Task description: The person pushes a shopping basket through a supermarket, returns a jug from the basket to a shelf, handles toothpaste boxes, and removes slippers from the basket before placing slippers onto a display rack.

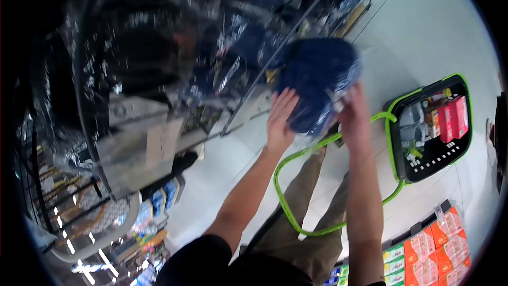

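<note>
A dark blue, cap-shaped item (317, 69) in shiny clear plastic is held up between my hands, its rounded end away from me. My left hand (281, 116) grips its lower left edge, the fingers lying across the front and the thumb hidden. On the lower right side my right hand (353, 114) is closed around the item, its fingertips blurred. A shopping basket (390, 151) with a bright green rim stands to the right. Its green handle (282, 201) is tipped towards me and passes behind my right forearm.
A wire rack (84, 74) with plastic-wrapped dark goods fills the left, a cardboard label (163, 139) on its front. Pink boxes (452, 119) and other packages lie in the basket. Stacked orange packs (436, 246) stand at lower right. Pale tiled floor (428, 26) runs between.
</note>
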Tool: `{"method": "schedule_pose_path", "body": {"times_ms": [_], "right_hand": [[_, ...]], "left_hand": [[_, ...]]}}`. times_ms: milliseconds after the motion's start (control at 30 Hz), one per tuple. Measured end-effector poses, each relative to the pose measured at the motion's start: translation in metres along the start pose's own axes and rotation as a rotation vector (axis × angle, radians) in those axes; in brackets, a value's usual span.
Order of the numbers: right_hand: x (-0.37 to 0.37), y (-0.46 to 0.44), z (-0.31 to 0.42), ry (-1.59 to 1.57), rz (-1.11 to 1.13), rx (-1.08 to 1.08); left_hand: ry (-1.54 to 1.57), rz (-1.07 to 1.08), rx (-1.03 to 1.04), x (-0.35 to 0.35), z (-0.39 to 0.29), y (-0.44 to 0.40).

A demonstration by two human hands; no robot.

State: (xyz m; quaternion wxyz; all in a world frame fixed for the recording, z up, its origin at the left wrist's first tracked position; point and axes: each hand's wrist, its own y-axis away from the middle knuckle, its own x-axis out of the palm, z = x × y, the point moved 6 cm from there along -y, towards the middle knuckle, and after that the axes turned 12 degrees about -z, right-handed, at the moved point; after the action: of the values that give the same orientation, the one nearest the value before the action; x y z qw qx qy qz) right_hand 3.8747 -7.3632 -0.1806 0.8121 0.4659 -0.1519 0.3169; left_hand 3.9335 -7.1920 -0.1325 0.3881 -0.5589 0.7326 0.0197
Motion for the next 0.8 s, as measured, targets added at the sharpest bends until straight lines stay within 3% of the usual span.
{"method": "schedule_pose_path", "body": {"times_ms": [200,467,533,567,600,700,733,800], "right_hand": [[0.011,0.007,-0.016,0.012,0.000,0.017],[-0.072,0.027,-0.019,-0.173,-0.030,-0.206],[-0.117,0.018,-0.035,0.408,-0.192,-0.526],[-0.137,0.010,-0.055,-0.066,-0.098,-0.224],[-0.134,0.012,-0.050,-0.068,-0.097,-0.227],[-0.084,0.046,0.002,0.735,-0.016,-1.020],[-0.082,0.032,-0.003,0.327,-0.092,-0.543],[-0.038,0.051,0.031,0.184,-0.069,-0.337]], "left_hand": [[-0.029,0.005,0.007,-0.014,0.007,0.008],[0.173,-0.045,-0.009,-0.024,-0.052,-0.010],[0.274,-0.110,0.211,-0.031,-0.075,-0.020],[0.297,-0.147,0.257,-0.033,-0.085,-0.027],[0.298,-0.147,0.260,-0.033,-0.090,-0.036],[0.336,-0.268,0.408,-0.042,-0.096,-0.058],[0.339,-0.266,0.409,-0.040,-0.095,-0.069],[0.293,-0.295,0.333,-0.041,-0.093,-0.091]]}}
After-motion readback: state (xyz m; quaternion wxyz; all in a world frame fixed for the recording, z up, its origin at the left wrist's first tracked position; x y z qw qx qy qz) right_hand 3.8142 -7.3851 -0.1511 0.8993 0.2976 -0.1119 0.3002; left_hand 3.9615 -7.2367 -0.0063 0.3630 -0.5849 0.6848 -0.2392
